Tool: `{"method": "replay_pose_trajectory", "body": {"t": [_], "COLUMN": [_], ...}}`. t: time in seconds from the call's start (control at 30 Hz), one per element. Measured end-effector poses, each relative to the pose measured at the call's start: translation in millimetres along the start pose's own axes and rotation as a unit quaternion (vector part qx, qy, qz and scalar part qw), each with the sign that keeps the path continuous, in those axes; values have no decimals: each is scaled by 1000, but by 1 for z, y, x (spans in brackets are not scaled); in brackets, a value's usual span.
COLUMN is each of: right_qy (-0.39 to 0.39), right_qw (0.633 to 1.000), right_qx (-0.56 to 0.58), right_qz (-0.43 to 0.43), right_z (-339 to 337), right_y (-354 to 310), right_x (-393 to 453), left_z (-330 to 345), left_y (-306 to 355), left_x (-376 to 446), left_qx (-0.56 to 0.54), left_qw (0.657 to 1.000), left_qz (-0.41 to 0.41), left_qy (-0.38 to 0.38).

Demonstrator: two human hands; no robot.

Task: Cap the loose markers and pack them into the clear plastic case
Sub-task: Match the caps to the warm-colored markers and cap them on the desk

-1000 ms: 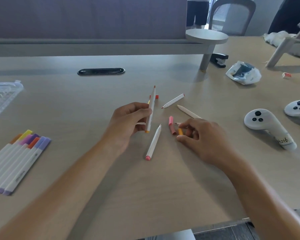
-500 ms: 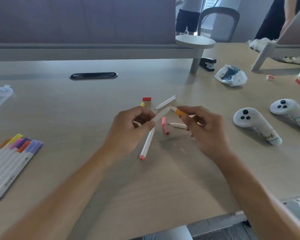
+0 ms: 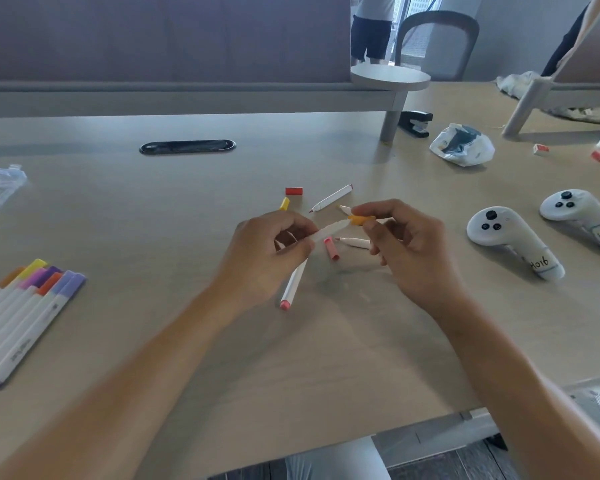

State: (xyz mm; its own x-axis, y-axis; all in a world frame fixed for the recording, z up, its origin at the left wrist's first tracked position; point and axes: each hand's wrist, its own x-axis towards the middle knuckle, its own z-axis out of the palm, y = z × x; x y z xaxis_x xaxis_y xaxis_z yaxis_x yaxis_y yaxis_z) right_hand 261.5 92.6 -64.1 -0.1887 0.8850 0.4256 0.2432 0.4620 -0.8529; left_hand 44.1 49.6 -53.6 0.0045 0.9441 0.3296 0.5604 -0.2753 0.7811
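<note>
The table is pale beige wood grain. The held marker has a white barrel, and the cap at its tip is orange. Loose caps lie red, yellow and pink. Another white marker ends in pink. The capped row shows orange, yellow and purple caps on white barrels. Two controllers are white with black buttons. The stapler is black.
</note>
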Motion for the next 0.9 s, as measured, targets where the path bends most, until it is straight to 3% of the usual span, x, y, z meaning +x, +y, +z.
{"method": "replay_pose_trajectory", "body": {"t": [0.33, 0.57, 0.9], "right_qy": [-13, -1, 36], "right_qw": [999, 1000, 999], "right_qx": [40, -16, 16], "right_qz": [4, -13, -22], "right_z": [2, -1, 5], "right_y": [0, 5, 0], "right_x": [-2, -2, -4], "left_z": [3, 7, 16], "left_y": [-3, -2, -1], "left_x": [0, -1, -3], "left_qx": [16, -51, -105], "left_qw": [1000, 999, 994], "left_qz": [8, -1, 1], "left_qy": [-15, -9, 22]}}
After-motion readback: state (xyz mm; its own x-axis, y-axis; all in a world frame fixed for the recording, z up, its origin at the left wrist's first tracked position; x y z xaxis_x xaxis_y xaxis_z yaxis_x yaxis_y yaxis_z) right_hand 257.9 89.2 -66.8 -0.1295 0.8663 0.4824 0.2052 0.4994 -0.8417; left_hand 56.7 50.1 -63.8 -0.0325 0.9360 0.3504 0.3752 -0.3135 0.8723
